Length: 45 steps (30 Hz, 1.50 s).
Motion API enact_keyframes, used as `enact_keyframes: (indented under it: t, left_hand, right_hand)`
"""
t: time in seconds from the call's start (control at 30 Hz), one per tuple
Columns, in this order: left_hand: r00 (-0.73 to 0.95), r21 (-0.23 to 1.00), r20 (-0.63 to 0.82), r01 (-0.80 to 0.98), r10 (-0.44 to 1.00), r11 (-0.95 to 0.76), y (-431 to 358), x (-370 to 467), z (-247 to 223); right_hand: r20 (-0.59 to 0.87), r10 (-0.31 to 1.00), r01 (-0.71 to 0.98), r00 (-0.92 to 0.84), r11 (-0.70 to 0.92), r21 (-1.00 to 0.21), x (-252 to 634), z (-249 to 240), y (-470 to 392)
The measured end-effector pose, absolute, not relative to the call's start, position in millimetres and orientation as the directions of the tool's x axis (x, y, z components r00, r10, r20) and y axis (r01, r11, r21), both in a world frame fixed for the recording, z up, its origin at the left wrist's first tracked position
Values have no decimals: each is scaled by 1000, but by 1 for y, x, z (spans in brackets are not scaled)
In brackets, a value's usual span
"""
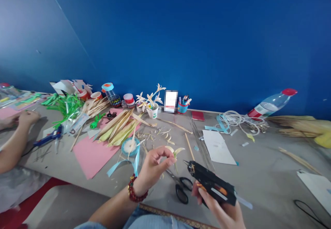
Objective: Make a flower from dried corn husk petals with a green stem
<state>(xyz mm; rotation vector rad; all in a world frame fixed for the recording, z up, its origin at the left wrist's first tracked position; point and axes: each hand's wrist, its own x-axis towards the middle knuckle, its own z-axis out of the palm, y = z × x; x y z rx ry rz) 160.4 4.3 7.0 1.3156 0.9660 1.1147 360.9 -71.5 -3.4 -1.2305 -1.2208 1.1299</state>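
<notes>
Pale-petalled flower (pixel 175 152): pinched in our left hand (pixel 155 165) above the desk (pixel 261 175), thumb against fingers, presumably to leave its petals exposed. Our right hand (pixel 218 206) grips a black hot-glue gun (pixel 212 183), aimed flowerward, apparently for control. Grey desktop, strewn with scissors (pixel 181 194) and dried husks (pixel 113 129); blue wall (pixel 193 32) behind.

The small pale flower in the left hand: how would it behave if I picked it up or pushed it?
The flower is probably very light: it looks tiny beside the left hand. Its petals look thin and spread outward, so they may bend or tear if squeezed. Pushed along the table, it would likely catch rather than roll, given that splayed shape.
</notes>
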Motion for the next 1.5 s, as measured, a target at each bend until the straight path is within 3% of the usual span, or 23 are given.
enact_keyframes:
  t: [0.17,0.37,0.53,1.5]
  left_hand:
    - [209,998,57,-53,976,-47,3,160,6]
    - [220,995,77,-83,972,-60,4,160,6]
    - [218,995,84,-73,972,-69,4,161,5]
    - [217,991,132,-53,967,-124,3,161,9]
  right_hand:
    - [196,981,277,9,186,-943,351,1,-64]
    - [285,956,476,-67,282,-833,357,-1,-59]
    - [350,924,512,-152,377,-772,362,-3,-56]
    - [385,908,600,-166,403,-691,364,-14,-56]
